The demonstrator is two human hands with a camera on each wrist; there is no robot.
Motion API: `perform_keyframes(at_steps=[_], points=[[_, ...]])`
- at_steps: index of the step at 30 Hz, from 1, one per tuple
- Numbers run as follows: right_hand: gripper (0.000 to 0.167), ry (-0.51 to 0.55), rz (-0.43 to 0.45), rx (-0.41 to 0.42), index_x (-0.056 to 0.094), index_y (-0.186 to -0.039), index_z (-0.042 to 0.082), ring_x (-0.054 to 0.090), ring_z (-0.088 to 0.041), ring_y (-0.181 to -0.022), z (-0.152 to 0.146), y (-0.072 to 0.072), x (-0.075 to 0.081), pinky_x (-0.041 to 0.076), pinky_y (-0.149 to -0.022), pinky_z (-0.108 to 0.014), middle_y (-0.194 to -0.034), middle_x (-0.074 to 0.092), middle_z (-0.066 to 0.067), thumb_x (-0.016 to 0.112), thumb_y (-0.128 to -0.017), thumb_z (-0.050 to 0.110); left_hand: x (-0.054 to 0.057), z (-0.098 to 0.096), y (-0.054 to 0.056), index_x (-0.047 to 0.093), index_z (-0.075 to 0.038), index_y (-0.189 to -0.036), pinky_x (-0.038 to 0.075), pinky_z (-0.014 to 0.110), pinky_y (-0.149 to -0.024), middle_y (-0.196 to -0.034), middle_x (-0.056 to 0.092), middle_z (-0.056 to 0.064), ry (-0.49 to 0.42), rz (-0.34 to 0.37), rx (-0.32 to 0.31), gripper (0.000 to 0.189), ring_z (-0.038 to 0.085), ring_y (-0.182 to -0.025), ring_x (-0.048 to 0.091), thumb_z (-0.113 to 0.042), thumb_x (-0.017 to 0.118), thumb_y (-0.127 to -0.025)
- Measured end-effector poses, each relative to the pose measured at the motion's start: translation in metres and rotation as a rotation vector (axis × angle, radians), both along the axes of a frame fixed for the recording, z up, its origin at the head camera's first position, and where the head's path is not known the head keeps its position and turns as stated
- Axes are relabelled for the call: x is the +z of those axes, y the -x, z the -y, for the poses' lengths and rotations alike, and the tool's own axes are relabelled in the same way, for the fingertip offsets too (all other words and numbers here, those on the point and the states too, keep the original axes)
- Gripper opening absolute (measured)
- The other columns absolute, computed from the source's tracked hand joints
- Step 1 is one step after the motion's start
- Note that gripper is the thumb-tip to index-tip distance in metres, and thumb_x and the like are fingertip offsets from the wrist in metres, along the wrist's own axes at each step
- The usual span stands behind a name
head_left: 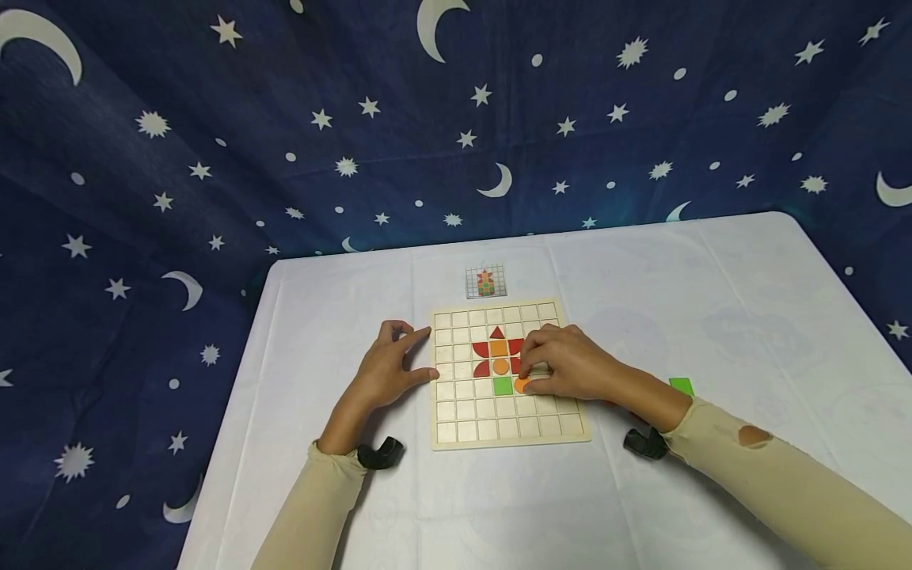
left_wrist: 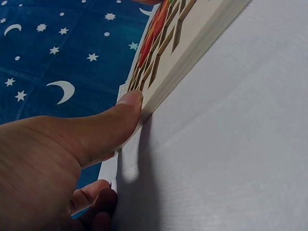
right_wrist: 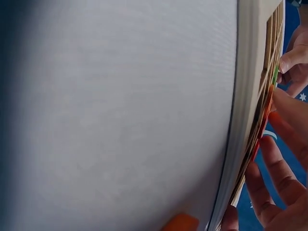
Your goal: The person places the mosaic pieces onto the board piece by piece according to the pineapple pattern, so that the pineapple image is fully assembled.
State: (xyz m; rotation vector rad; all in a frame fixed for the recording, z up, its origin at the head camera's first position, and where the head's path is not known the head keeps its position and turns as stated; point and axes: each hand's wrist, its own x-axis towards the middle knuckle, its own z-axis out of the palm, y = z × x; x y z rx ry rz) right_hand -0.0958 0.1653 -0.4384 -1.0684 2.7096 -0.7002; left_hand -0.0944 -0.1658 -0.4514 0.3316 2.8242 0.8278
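A square wooden grid board [head_left: 456,442] lies on the table. Red, orange and green pieces sit in its middle cells, among them a red triangle [head_left: 496,333], an orange square [head_left: 498,348], an orange circle [head_left: 501,366] and a green square [head_left: 503,386]. Beside that green square, my right hand [head_left: 573,364] pinches an orange piece [head_left: 521,385] with a rounded edge, its outline partly hidden by the fingers. My left hand [head_left: 385,372] touches the board's left edge with thumb and forefinger spread apart. In the left wrist view the thumb [left_wrist: 127,108] rests on the rim.
Just behind the board lies a small pattern card [head_left: 486,281] showing a coloured figure on a grid. Another green piece [head_left: 681,385] is on the white table [head_left: 342,317] to the right, partly behind the right forearm. A dark blue star-patterned cloth [head_left: 399,134] hangs behind the table.
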Motion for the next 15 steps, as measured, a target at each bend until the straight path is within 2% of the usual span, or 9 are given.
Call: perform_keyframes(at_steps=[7,15], points=[[0.009,0.047,0.028,-0.065,0.08,-0.09,0.032,0.057,-0.011,-0.107,-0.017,-0.001,0.01,0.038,-0.088,-0.044,-0.102,0.065,0.017,0.085,-0.083,0.032,0.001,-0.001,0.0,0.054,-0.016,-0.149,0.045,0.044,-0.09,-0.14,0.043,0.015,0.0,-0.004,-0.004,0.077,0.03,-0.107,0.051,-0.039,0.086,-0.082],[0.01,0.066,0.018,-0.101,0.08,-0.091,0.027,0.057,-0.007,-0.101,-0.054,0.003,0.024,0.048,-0.09,-0.039,-0.099,0.064,0.017,0.086,-0.083,0.024,0.001,-0.001,0.0,0.054,-0.018,-0.149,0.044,0.045,-0.091,-0.141,0.042,0.015,-0.002,0.006,0.0,0.077,0.03,-0.108,0.05,-0.039,0.086,-0.082]])
